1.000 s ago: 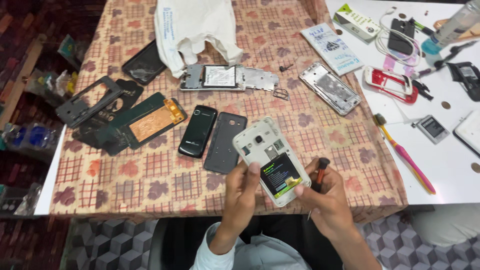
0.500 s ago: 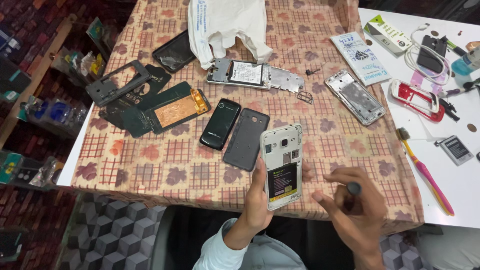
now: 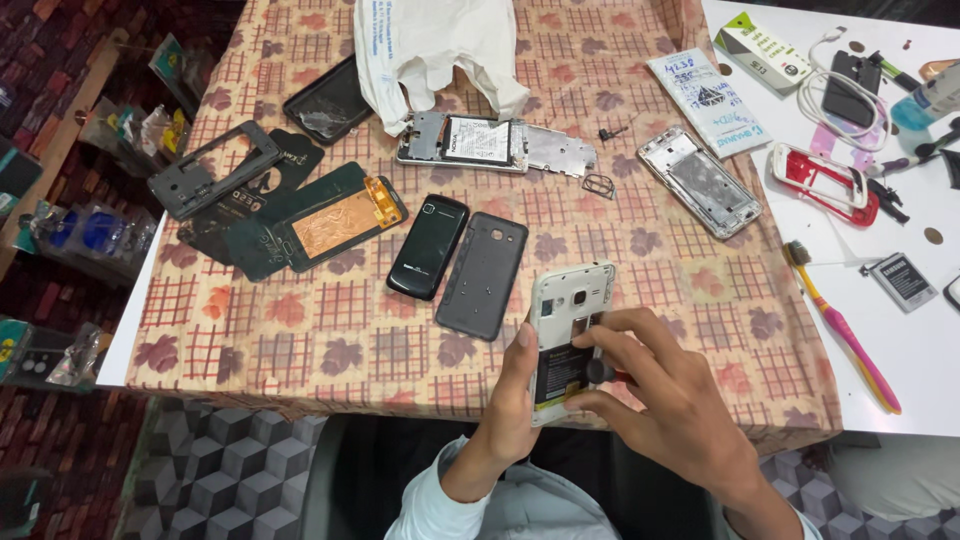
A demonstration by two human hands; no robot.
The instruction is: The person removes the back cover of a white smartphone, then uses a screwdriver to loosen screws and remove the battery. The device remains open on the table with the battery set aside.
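White smartphone with its back cover off [image 3: 565, 335], battery side up, lower centre of the frame, held just above the near edge of the worktop [image 3: 330, 340]. Left hand [image 3: 512, 400] grips it along its left edge, thumb pressed on the rim, other fingers hidden behind. Right hand [image 3: 665, 395] sits over the phone's right half, fingers curled together and pinching a small dark screwdriver handle [image 3: 600, 371]; tip hidden, can't tell where it touches.

Just left of the phone: dark grey plastic back cover [image 3: 483, 274] lying flat, and beside it a glossy black bar phone [image 3: 428, 246]. Further left, a dark green flat panel with a copper-coloured foil patch [image 3: 335, 222], partly on top of dark frames [image 3: 212, 170].

Upper centre: an opened phone chassis with a white-labelled battery and bare metal plates [image 3: 490, 144], a white plastic bag [image 3: 440, 45] touching its top edge. Right of centre: a silver phone mid-frame [image 3: 699, 181], tilted.

Checked brown-and-orange cloth covers this part of the worktop. On the bare white part at right: a pink-and-yellow toothbrush [image 3: 845, 330], a red phone bezel [image 3: 823, 182], a loose grey battery [image 3: 902, 281].
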